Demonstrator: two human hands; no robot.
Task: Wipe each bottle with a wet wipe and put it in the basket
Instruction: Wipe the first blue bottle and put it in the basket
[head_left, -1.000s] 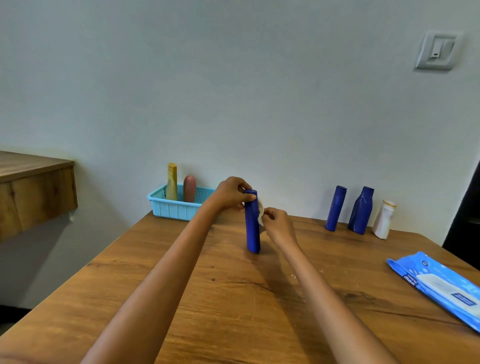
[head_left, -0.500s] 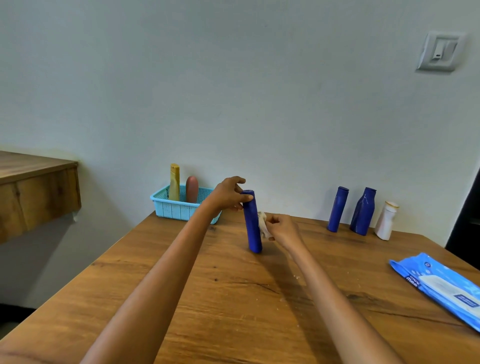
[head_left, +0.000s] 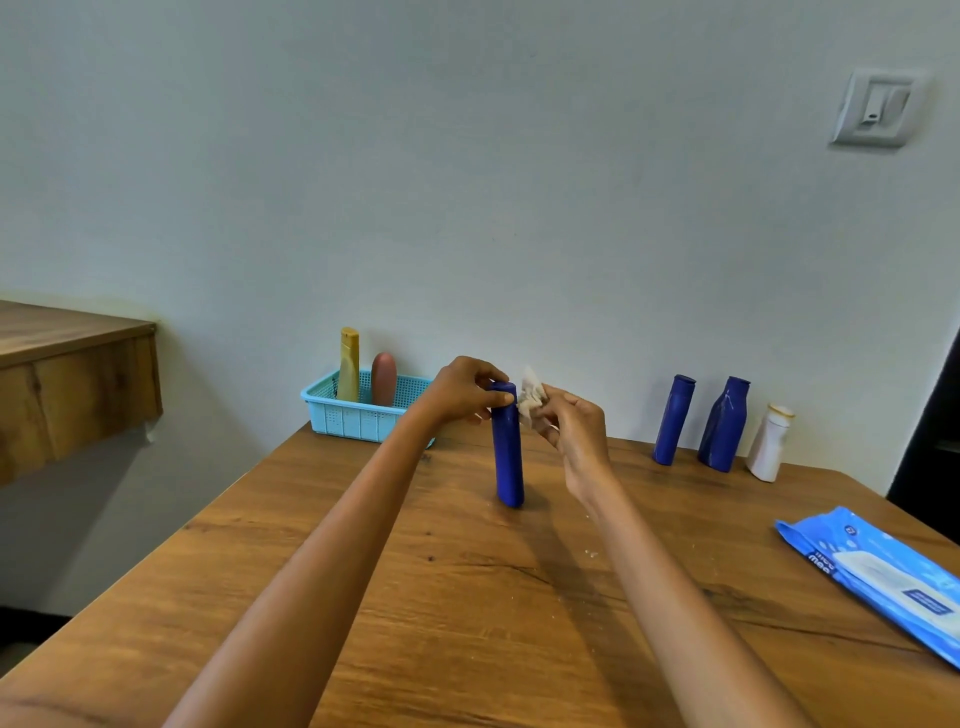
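A tall dark blue bottle (head_left: 508, 457) stands upright on the wooden table (head_left: 467, 597). My left hand (head_left: 462, 392) grips its top. My right hand (head_left: 574, 428) pinches a crumpled white wet wipe (head_left: 529, 397) against the bottle's upper right side. A light blue basket (head_left: 358, 413) stands at the table's back left, with a yellow bottle (head_left: 349, 364) and a brown-pink bottle (head_left: 384, 378) upright in it. Along the wall at the right stand a slim blue bottle (head_left: 673, 418), a wider blue bottle (head_left: 723, 423) and a white bottle (head_left: 769, 441).
A blue pack of wet wipes (head_left: 883, 577) lies near the table's right edge. A wooden shelf (head_left: 67, 374) juts from the wall at the left, beyond the table. A light switch (head_left: 875, 106) is on the wall. Small white crumbs lie on the table by my right forearm.
My right hand has slid the wipe from the bottle's middle up to its top. My left hand stays on the bottle's cap.
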